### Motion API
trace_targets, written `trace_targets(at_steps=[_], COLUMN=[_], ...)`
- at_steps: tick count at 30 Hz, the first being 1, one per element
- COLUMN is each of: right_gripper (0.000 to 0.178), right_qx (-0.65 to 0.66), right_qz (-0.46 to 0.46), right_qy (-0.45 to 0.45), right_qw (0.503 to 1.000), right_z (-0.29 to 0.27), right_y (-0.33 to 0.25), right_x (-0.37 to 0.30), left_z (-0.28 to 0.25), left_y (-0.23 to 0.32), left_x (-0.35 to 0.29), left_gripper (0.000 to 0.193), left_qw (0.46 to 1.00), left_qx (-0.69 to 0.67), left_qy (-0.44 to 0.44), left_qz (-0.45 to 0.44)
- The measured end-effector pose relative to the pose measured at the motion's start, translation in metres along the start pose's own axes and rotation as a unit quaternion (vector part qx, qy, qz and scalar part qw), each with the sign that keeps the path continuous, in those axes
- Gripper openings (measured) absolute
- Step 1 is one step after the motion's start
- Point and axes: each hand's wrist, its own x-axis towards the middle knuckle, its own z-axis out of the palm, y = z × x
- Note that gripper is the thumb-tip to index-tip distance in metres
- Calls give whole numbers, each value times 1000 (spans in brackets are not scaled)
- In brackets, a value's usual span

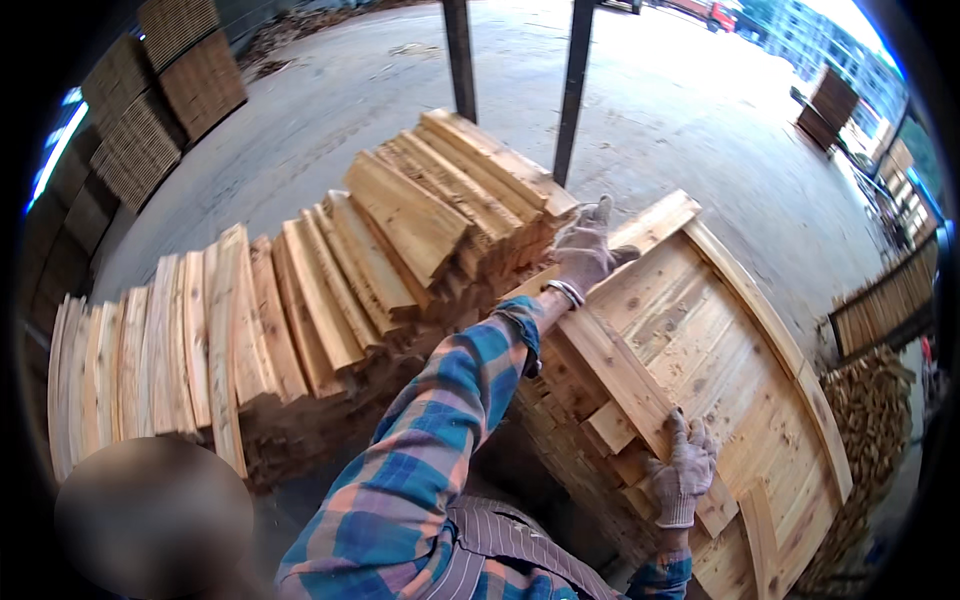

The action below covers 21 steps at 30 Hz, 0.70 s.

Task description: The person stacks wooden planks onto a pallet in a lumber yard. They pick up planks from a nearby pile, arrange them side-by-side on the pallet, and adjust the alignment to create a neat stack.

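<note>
My left hand (585, 248), in a pale work glove, reaches to the far end of a stack of planks. Its fingers point away and its thumb is spread toward a light board (655, 222). My right hand (685, 468), also gloved, is on a wooden plank (628, 378) along the near side of the stack, thumb at one edge and fingers over the top. Wood shavings dot the wide boarded top (715, 335) beside it. A short loose board (760, 535) lies close to my right hand.
On the left, a long row of leaning planks (290, 310) rests on a pile. Two dark posts (573, 95) rise beyond it. Tall wood stacks (140, 150) stand far left, and cut wood (868, 430) is piled at right. A blurred round shape (155, 515) covers the lower left.
</note>
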Motion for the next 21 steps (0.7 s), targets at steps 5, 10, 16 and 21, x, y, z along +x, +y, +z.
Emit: trace_targets(at_steps=[5,10,16,21], right_gripper=[87,84,77,82], right_qx=[-29,47,232,248], right_qz=[-12,-79,-203,-262], right_qy=[33,91,76,73], right_qw=[999,992,948,930], right_z=[6,0,-32,-53], right_y=[2,-3,-107,-219], right_x=[-5,-11,9,107], left_z=[-73,-124,-152,-133], left_y=[-13,-81,-161,-263], left_x=[-112,-277,-299,-184], left_gripper=[85,77,82,86], left_qw=[880,866,778,718], left_qx=[-467,-446,-530,-606], left_qy=[-23,34,160,225], left_qz=[-79,-223,-296,-260])
